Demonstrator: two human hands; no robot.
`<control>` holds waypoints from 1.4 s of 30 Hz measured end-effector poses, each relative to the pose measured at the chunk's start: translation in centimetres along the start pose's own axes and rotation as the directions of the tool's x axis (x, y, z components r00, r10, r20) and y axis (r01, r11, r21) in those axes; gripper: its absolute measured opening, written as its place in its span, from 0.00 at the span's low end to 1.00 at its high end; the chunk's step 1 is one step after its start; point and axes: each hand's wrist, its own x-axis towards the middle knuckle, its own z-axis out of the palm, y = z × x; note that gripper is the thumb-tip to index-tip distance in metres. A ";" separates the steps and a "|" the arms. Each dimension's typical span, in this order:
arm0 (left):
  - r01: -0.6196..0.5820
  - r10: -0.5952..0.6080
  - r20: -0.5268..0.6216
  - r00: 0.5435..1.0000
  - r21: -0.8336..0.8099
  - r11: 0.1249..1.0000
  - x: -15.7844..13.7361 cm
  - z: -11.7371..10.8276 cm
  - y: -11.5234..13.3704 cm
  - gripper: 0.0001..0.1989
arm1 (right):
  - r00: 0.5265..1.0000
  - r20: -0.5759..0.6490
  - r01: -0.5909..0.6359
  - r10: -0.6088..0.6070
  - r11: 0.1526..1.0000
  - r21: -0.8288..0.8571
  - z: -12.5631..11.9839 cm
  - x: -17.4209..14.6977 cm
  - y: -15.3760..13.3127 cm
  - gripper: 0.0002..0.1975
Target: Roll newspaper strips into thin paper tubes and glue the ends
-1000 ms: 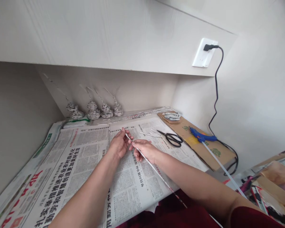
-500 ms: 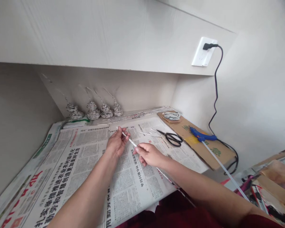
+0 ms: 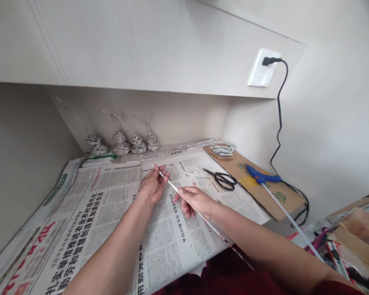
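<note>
A long thin rolled-paper stick (image 3: 214, 230) runs slantwise across both my hands, from the middle of the table down past its front edge. Near its upper end my left hand (image 3: 153, 182) pinches it between thumb and fingers. Further down, my right hand (image 3: 194, 200) holds the same stick with the thumb on top; its other fingers curl loosely below. Under the hands lie newspaper sheets (image 3: 169, 250). To the right of my hands rest black scissors (image 3: 223, 178), with short paper-stick pieces (image 3: 194, 174) beside their tips.
Several gourd-shaped woven paper pieces (image 3: 121, 145) stand at the back left. A bundle of paper sticks (image 3: 181, 148) lies along the back. On cardboard (image 3: 272, 200) at right sit a blue glue gun (image 3: 261, 175), its long glue stick jutting forward, and a coiled pale bundle (image 3: 223, 150). Its cord reaches a wall socket (image 3: 263, 67).
My right hand's fingers have loosened and opened somewhat around the stick, so more of it shows beneath the thumb. My left hand stays almost in place.
</note>
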 end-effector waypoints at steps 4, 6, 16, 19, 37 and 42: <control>-0.004 0.004 -0.007 1.000 -0.008 1.000 0.1 0.0 0.0 0.12 | 0.964 -0.168 0.124 -0.206 0.907 -0.403 0.0 -0.7 0.0 0.15; -0.002 0.002 -0.002 1.000 -0.008 1.000 0.1 0.0 0.0 0.12 | 0.953 -0.188 0.126 -0.237 0.875 -0.467 0.0 -0.9 0.1 0.16; 0.019 -0.019 -0.011 1.000 -0.037 0.999 0.2 -0.1 0.2 0.11 | 0.999 -0.025 0.031 -0.035 0.990 -0.141 -0.5 -1.4 -0.3 0.20; 0.000 -0.001 -0.027 1.000 -0.049 0.999 0.2 0.0 0.3 0.11 | 0.956 -0.174 0.137 -0.235 0.885 -0.446 -0.5 -1.9 -0.1 0.15; 0.034 -0.037 -0.042 0.998 -0.049 0.998 0.0 0.2 0.9 0.10 | 0.990 -0.126 0.036 -0.071 0.963 -0.267 -0.5 -2.5 0.3 0.15; 0.041 -0.043 -0.022 0.999 -0.052 0.998 -0.1 0.2 1.0 0.10 | 0.998 -0.056 -0.028 0.023 0.995 -0.098 -0.4 -2.4 0.1 0.17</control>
